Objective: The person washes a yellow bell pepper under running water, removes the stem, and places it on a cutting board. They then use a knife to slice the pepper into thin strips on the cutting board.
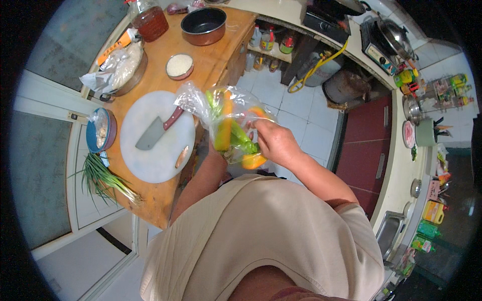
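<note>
In front of my body, past the wooden table's edge, I hold a clear plastic bag [192, 98] of green and yellow-orange vegetables, which look like peppers [224, 129]. My right hand [276, 141] grips its right side, fingers curled against the plastic. Behind the left side is my left hand [217, 149], mostly hidden by the bag and its contents. A cleaver [150, 131] with a dark red handle lies on the round white cutting board [131, 165]. Near the board's right edge rests a small brownish piece of food [182, 157], possibly ginger.
On the wooden table [158, 195] are scallions [109, 177], a blue bowl [89, 135] with bagged garlic-like pieces, a small bowl of white grains [179, 66], a dark-lined round pan [203, 28] and a jar of reddish liquid [150, 24]. The counter [389, 150] runs along the right.
</note>
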Demonstrator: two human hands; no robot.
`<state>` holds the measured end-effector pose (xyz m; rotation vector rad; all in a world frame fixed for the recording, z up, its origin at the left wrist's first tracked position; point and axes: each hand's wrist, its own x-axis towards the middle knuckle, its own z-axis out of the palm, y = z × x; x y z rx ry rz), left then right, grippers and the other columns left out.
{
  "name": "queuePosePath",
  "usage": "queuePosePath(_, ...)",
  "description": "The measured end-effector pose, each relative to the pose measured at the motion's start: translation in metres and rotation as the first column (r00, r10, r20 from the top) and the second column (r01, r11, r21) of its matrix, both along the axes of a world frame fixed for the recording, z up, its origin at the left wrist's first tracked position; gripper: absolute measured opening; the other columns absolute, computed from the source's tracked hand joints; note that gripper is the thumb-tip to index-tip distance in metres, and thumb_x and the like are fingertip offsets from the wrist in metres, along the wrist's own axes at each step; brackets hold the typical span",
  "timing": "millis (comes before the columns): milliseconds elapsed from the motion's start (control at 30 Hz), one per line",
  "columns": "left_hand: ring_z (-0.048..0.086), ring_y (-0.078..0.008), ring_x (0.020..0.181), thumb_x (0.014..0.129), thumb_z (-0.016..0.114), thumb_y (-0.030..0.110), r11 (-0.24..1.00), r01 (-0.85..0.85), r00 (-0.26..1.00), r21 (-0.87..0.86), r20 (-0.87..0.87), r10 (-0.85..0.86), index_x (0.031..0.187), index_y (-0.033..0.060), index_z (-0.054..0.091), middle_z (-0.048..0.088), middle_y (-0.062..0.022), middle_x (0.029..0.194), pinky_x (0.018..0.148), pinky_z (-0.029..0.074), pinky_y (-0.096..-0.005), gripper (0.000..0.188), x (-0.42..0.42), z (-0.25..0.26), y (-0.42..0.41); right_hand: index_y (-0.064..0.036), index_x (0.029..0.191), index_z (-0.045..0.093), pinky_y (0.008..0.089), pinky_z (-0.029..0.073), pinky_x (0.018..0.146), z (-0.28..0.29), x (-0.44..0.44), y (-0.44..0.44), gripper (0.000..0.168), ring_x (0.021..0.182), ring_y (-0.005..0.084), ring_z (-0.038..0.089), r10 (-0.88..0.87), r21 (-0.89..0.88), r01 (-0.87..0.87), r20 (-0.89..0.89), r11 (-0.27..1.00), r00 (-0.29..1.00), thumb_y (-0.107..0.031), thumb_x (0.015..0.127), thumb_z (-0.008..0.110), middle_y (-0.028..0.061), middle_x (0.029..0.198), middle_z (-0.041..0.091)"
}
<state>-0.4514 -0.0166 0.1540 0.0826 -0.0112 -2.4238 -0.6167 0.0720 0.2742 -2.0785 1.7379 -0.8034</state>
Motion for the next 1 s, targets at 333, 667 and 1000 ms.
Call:
queuePosePath(333,0.056,-0.0332,0.115,0.089,0.045,0.065,0.991,0.124,0.992,0.046,0.0,-0.124,0.134,0.0146,0.05,0.055,-0.0137,0.131,0.096,0.042,-0.0628,0.068,-0.004,0.01,0.003,-0.006,0.137,0.04,0.0466,0.052,0.076,-0.013,-0.006,-0.017,0.063,0.098,0.0383,0.06,-0.18,0.218,0.229,-0.224,0.949,0.958,-0.011,0.079,0.064,0.0177,0.108,0.059)
queuePosePath(667,0.056,-0.0248,0.116,0.094,0.045,0.058,0.989,-0.102,0.957,-0.104,0.261,0.126,0.133,0.0114,0.048,0.057,-0.0079,0.129,0.101,0.046,-0.042,0.061,0.0,0.013,0.007,-0.008,0.098,0.056,0.0426,0.051,0.061,-0.013,-0.015,0.002,0.019,0.074,0.0349,0.062,-0.189,-0.004,0.192,-0.211,0.981,0.959,-0.016,0.083,0.064,0.0129,0.088,0.062)
queuePosePath(1000,0.059,-0.0237,0.103,0.097,0.045,0.044,0.992,0.026,0.947,-0.125,0.321,0.015,0.12,0.0091,0.053,0.059,-0.0096,0.111,0.089,0.051,-0.0402,0.042,-0.005,0.043,0.021,-0.008,0.093,0.058,0.036,0.053,0.061,0.049,-0.007,0.011,0.021,0.074,0.0252,0.062,0.278,-0.391,-0.325,-0.174,0.861,0.945,-0.024,0.081,0.067,0.0046,0.082,0.058)
